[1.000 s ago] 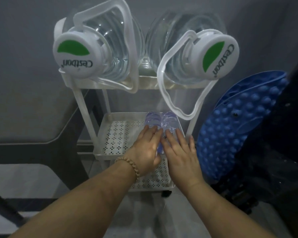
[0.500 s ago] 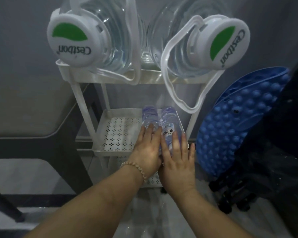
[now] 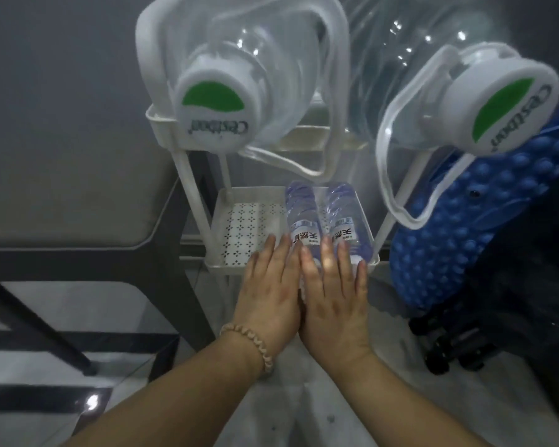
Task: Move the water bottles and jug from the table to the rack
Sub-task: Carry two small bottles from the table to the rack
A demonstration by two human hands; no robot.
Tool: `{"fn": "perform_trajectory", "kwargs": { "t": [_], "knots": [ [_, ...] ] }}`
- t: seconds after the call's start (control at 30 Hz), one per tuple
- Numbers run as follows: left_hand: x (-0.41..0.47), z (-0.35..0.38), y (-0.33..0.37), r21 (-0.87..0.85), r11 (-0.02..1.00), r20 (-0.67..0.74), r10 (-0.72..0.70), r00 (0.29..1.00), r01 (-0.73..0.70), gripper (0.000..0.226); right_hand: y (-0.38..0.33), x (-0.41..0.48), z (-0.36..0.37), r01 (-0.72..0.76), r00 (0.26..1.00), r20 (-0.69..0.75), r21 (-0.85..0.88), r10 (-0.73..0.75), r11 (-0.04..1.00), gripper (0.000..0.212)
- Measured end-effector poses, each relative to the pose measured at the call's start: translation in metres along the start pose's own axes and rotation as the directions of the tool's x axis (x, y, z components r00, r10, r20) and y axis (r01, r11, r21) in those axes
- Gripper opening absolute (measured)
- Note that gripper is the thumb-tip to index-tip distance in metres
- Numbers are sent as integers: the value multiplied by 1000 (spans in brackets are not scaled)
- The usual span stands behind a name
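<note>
Water bottles (image 3: 302, 217), near ends under fingers (image 3: 329, 256)

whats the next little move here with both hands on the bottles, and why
Probably a short push forward with both hands. The left hand and right hand lie flat, fingers straight, over the near ends of the two small water bottles, which lie side by side on the rack's middle shelf. Those ends seem to reach its front rim, so sliding them deeper should seat them.

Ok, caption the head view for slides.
Left hand and right hand press two bottles on the rack shelf below two jugs.
</note>
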State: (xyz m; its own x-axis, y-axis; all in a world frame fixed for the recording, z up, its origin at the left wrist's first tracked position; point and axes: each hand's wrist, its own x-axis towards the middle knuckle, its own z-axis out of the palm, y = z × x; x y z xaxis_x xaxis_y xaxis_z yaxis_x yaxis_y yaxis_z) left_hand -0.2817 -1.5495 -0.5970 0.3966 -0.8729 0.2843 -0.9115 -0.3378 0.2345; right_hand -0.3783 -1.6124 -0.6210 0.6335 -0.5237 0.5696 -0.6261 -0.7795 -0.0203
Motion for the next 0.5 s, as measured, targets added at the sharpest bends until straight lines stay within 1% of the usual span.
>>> {"fn": "perform_trajectory", "kwargs": {
  "t": [0.07,0.17,0.2,0.23,0.3,0.4,0.5],
  "knots": [
    [-22,-25,-1,14,1000,-19,20,1000,-20,58,-14,-5,-20,11,998,59,9,-11,1000,69],
    [-56,-80,-7,75,997,36,31,999,-33,56,-44,-8,-69,29,985,165,78,-42,997,72],
    [-66,-96,-7,93,995,29,21,999,-24,57,-53,-12,-86,29,980,195,83,-45,996,79],
    [-74,-115,-6,95,995,56,5,998,-11,58,-61,-12,-106,28,964,263,92,-52,995,89],
    [-91,-175,1,96,995,126,-3,992,-9,62,-83,-12,-169,4,924,380,126,-52,992,103],
    [-109,-262,19,78,997,207,-13,978,-3,67,-107,-2,-273,-2,864,497,153,-76,988,107],
    [-115,-355,45,38,998,216,-62,974,55,68,-126,32,-371,-52,863,503,178,-46,983,106]
  ]
}}
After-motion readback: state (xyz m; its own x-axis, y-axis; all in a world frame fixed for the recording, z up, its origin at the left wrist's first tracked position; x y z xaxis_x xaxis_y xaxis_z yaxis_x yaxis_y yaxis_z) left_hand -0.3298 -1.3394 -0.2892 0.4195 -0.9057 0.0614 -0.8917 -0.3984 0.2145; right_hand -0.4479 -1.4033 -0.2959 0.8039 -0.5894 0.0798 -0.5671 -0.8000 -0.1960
